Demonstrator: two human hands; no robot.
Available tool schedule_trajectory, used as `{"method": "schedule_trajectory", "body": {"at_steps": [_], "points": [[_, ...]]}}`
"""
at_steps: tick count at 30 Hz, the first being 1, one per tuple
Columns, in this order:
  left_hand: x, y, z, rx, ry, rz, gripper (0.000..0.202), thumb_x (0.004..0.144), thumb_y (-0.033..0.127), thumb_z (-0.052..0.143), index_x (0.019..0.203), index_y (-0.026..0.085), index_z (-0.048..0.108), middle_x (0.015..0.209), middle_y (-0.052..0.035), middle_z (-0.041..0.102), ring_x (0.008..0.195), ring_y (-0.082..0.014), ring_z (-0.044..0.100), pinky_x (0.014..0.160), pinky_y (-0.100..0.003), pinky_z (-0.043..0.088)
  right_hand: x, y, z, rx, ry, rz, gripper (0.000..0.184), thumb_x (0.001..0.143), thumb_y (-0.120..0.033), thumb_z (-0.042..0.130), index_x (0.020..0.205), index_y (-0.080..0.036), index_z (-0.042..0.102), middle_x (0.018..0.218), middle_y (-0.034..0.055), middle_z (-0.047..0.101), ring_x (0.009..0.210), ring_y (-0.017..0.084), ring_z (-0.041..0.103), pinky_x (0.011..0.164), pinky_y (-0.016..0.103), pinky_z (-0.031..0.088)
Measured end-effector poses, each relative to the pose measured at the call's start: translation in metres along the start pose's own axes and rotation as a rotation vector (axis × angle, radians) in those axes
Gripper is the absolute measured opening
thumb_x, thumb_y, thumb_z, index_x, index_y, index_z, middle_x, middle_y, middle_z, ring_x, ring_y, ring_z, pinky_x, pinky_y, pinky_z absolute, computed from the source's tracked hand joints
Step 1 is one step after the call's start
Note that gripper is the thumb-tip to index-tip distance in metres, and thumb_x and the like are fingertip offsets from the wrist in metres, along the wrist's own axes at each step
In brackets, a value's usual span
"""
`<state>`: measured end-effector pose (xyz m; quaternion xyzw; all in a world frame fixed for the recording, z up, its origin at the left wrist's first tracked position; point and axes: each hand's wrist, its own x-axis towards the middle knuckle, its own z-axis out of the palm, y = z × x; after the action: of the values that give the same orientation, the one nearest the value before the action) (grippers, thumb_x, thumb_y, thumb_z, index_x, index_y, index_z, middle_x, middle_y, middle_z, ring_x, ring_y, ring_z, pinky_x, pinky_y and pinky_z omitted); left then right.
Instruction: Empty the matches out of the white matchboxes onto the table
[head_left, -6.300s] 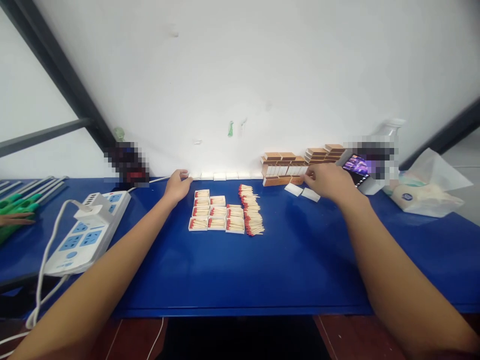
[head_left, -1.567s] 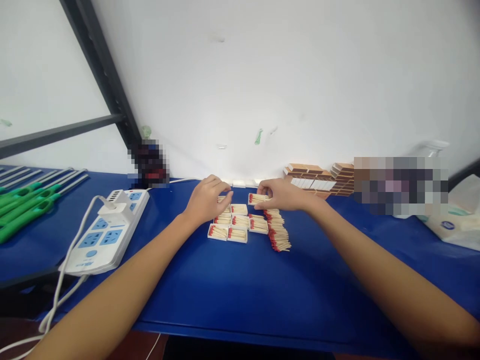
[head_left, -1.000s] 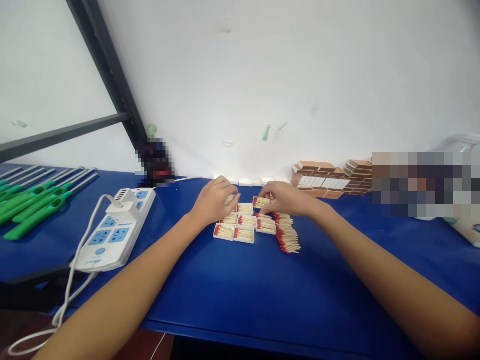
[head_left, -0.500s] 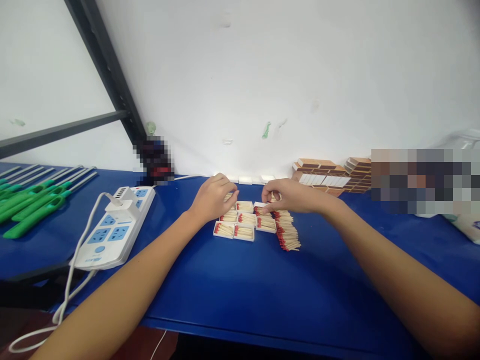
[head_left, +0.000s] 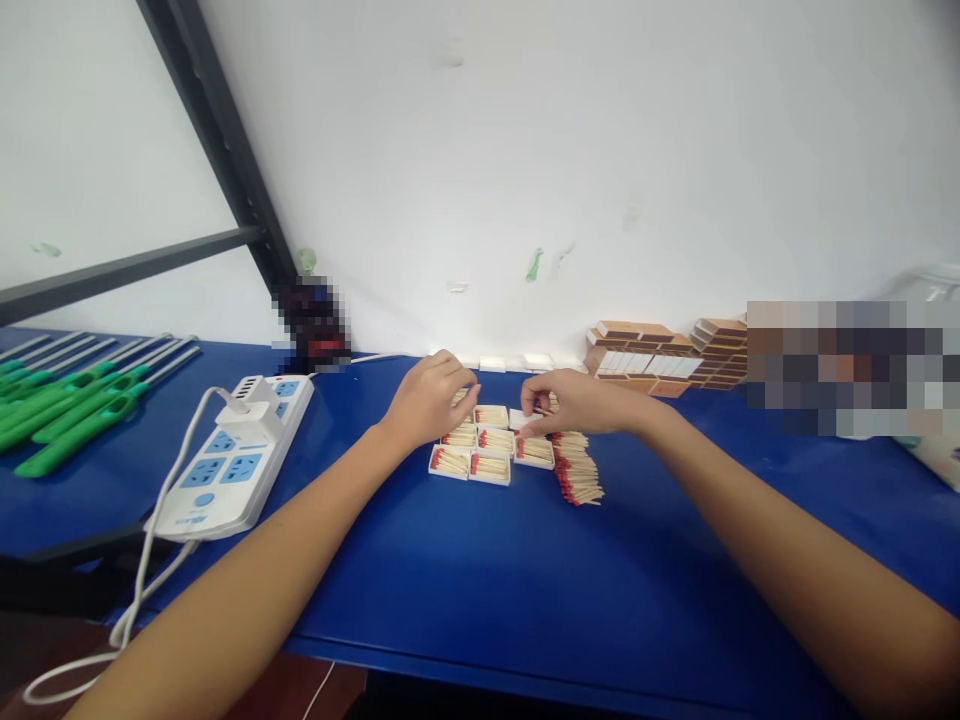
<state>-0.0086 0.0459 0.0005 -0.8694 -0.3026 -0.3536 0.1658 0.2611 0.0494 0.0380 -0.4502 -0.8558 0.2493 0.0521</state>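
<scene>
Several small white trays filled with red-tipped matches (head_left: 487, 455) lie in rows on the blue table (head_left: 525, 580). My left hand (head_left: 429, 398) rests curled over the back left trays, fingers bent down on them. My right hand (head_left: 571, 402) is just right of it, fingertips pinched together over a tray at the back of the rows; what they hold is hidden. A loose heap of matches (head_left: 577, 470) lies right of the trays, under my right wrist.
Stacked brown matchbox sleeves (head_left: 660, 355) stand by the wall at the right. A white power strip (head_left: 232, 455) with its cable lies at the left, green-handled tools (head_left: 67, 400) beyond it. A dark steel frame (head_left: 217, 140) rises at the left. A blurred patch covers the far right.
Earlier my hands were apart, left at the wall, right by the sleeves. Both came to the trays. In the last second the right hand lowered a filled tray into the rows.
</scene>
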Motion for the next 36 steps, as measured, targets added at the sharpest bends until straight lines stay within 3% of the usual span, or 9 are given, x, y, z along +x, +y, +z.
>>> {"method": "schedule_trajectory", "body": {"at_steps": [8,12,16,19,23,26,29,36], "points": [[0.000,-0.003,-0.001,-0.002,0.014,-0.012,0.018,0.100,0.021,0.059,0.088,0.015,0.071,0.082,-0.0079,0.072,0.086,-0.0233,0.063,0.080,-0.038,0.056,0.000,-0.003,0.001,0.062,0.076,-0.006,0.042,0.074,-0.054,0.082,0.092,-0.021,0.065,0.088,0.0051,0.065,0.079,0.020,0.057,0.068,0.033,0.045],[0.000,-0.003,-0.001,-0.012,0.007,-0.014,0.018,0.100,0.021,0.058,0.089,0.015,0.071,0.082,-0.0079,0.072,0.086,-0.0231,0.063,0.080,-0.038,0.055,-0.003,-0.004,-0.004,0.104,0.146,-0.048,0.048,0.076,-0.050,0.080,0.113,-0.022,0.067,0.094,0.0056,0.066,0.081,0.020,0.059,0.071,0.033,0.048],[0.000,-0.003,-0.001,-0.011,0.013,0.002,0.018,0.100,0.020,0.057,0.089,0.016,0.071,0.083,-0.0075,0.072,0.087,-0.0231,0.062,0.079,-0.038,0.055,-0.004,-0.004,-0.008,0.092,0.217,-0.109,0.052,0.088,-0.051,0.069,0.132,-0.023,0.066,0.093,0.0042,0.066,0.077,0.018,0.056,0.071,0.034,0.047],[0.001,-0.004,-0.001,-0.004,0.035,-0.007,0.016,0.099,0.020,0.058,0.090,0.017,0.071,0.084,-0.0076,0.072,0.089,-0.0234,0.063,0.080,-0.038,0.054,-0.002,-0.002,-0.011,0.117,0.301,-0.134,0.041,0.095,-0.052,0.061,0.122,-0.023,0.071,0.091,0.0050,0.068,0.078,0.019,0.057,0.071,0.034,0.046],[0.001,-0.005,0.000,0.026,0.071,-0.027,0.017,0.099,0.020,0.058,0.089,0.016,0.071,0.086,-0.0086,0.073,0.094,-0.0248,0.063,0.082,-0.040,0.055,0.012,0.005,-0.017,0.114,0.415,-0.128,0.037,0.093,-0.050,0.064,0.117,-0.022,0.069,0.097,0.0071,0.071,0.077,0.019,0.060,0.072,0.035,0.049],[0.001,-0.007,0.000,0.044,0.072,-0.021,0.016,0.098,0.019,0.059,0.087,0.016,0.071,0.087,-0.0089,0.074,0.095,-0.0258,0.063,0.082,-0.041,0.055,0.032,0.011,-0.026,0.003,0.455,-0.124,0.037,0.095,-0.045,0.062,0.124,-0.023,0.068,0.099,0.0071,0.070,0.072,0.018,0.059,0.072,0.035,0.049],[0.001,-0.010,-0.002,0.060,0.077,-0.036,0.016,0.098,0.019,0.061,0.087,0.016,0.071,0.087,-0.0092,0.074,0.095,-0.0262,0.063,0.082,-0.041,0.054,0.053,0.017,-0.032,-0.112,0.461,-0.152,0.030,0.095,-0.041,0.060,0.115,-0.022,0.071,0.098,0.0071,0.071,0.074,0.019,0.061,0.074,0.034,0.048],[0.000,-0.012,-0.004,0.092,0.120,-0.064,0.019,0.099,0.019,0.057,0.084,0.017,0.070,0.086,-0.0093,0.073,0.092,-0.0253,0.062,0.080,-0.040,0.053,0.071,0.037,-0.020,-0.214,0.547,-0.115,0.028,0.092,-0.048,0.069,0.094,-0.020,0.067,0.079,0.0047,0.067,0.071,0.021,0.059,0.069,0.033,0.043]]}}
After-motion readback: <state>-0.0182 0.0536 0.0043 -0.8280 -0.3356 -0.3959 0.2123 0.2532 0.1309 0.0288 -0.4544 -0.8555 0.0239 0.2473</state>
